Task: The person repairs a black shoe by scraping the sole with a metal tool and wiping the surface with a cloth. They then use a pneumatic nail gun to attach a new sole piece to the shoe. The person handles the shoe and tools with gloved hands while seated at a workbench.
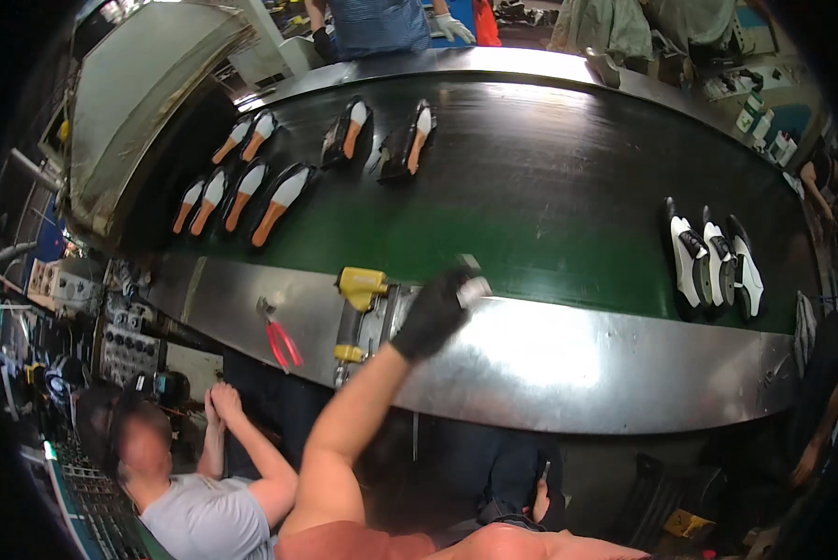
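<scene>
My left hand wears a black glove and reaches from the lower edge over the steel rim of a green conveyor belt. Its fingers curl around a small pale object, blurred, at the belt's near edge. Just left of the hand a yellow air tool stands in a holder on the rim. My right hand does not show.
Red pliers lie on the rim further left. Several black soles with white and orange inserts ride the belt at left; three black-and-white shoes sit at right. A seated person in a grey shirt is lower left, another in blue across the belt.
</scene>
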`<action>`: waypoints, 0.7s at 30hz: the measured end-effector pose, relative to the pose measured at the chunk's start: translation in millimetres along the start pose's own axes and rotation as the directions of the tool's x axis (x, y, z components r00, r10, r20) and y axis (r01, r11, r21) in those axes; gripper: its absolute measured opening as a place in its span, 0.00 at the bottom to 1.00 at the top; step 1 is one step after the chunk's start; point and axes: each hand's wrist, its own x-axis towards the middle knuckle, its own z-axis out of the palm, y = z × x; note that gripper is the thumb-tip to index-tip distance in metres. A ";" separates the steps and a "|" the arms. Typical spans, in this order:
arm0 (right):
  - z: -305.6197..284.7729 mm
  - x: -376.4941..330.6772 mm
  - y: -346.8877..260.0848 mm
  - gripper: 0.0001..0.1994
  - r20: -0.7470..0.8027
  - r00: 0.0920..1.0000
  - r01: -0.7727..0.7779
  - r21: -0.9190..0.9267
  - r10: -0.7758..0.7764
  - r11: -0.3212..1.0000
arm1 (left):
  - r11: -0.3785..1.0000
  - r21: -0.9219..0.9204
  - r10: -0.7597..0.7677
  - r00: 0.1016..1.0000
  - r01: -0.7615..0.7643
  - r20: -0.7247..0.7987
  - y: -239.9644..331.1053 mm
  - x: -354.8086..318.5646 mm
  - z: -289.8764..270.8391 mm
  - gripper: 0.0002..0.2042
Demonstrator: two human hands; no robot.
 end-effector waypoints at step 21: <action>-10.7 45.6 -29.8 0.31 0.172 0.975 -0.127 -0.082 0.140 0.988 | 0.937 -0.348 -0.054 0.980 -0.016 -0.191 -25.5 126.6 -84.2 0.26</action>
